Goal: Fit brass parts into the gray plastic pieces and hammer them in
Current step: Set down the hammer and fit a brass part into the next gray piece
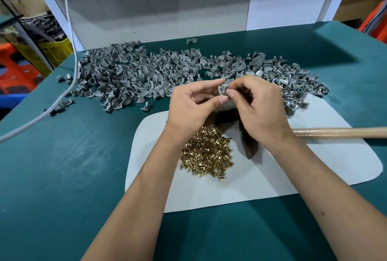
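Note:
My left hand pinches a gray plastic piece between thumb and fingers above the mat. My right hand meets it from the right, fingertips pinching something small at the piece; whether it is a brass part is too small to tell. A heap of brass parts lies on the pale mat under my left wrist. A hammer lies on the mat, its dark head below my right hand and its wooden handle pointing right. A broad spread of gray plastic pieces covers the green table behind.
The green table runs left and front. A white cable trails down across its left side. A white board and panel stand at the back. Yellow and orange crates sit off the left edge.

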Available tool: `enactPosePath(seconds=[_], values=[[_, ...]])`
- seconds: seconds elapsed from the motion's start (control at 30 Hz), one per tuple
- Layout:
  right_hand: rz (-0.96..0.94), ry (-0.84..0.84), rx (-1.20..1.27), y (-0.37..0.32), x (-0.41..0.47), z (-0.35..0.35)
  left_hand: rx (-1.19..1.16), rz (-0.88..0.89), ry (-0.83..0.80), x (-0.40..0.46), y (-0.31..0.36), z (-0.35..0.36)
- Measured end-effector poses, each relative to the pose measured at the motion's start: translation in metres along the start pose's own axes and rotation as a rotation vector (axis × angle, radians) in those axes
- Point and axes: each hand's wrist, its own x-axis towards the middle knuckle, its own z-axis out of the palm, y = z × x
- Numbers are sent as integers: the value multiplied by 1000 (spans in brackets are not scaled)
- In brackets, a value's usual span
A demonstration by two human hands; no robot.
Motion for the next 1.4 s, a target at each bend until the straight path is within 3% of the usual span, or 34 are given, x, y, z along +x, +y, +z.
enactPosePath(seconds=[0.3, 0.67, 0.97, 1.2, 1.4], values=[[-100, -60, -15, 0, 0, -5, -172, -78, -29, 0, 1, -7], [-98, -61, -48, -8, -5, -6, -148, -77, -39, -2, 7, -8], [-105, -85, -77, -7, -5, -4, 7, -8, -40, -4, 9, -4], [-92, -58, -109, -4, -3, -3, 163, 52, 62, -4, 6, 4], [-20, -270, -201, -4, 12, -25, 479, 60, 106, -1, 0, 4]])
